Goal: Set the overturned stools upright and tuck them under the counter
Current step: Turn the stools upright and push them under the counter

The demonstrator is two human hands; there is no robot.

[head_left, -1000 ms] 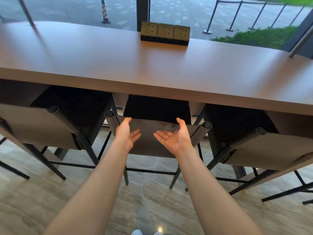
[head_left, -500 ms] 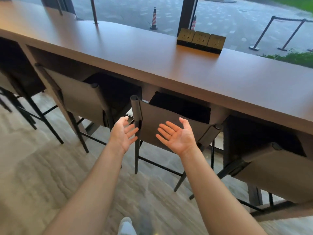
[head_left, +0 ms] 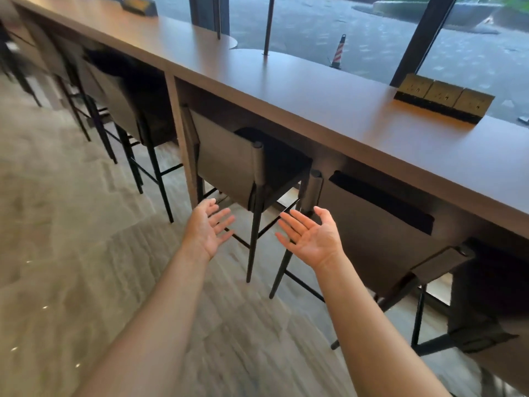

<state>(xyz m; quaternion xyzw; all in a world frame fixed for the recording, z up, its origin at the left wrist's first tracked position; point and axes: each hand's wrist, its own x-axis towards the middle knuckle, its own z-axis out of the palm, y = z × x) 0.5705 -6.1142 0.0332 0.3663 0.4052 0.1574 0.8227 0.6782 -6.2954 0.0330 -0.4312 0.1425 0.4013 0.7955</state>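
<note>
Under the worktop (head_left: pixel 315 110), at 10 o'clock: far stool (head_left: pixel 123 101), upright, tucked. At 7: left hand (head_left: pixel 207 230), fingers (head_left: pixel 223 222) released, grasping nothing. At 11: middle stool (head_left: pixel 226 164), tucked. At 5: right hand (head_left: pixel 310 237), likewise spread, palm up. At 4: near stool (head_left: pixel 380 236), tucked. No overturned one in view; likely best to look further along, then lift by both backrest posts.

Striped cone (head_left: pixel 337 53) outside; socket block (head_left: pixel 443 101) by window.
</note>
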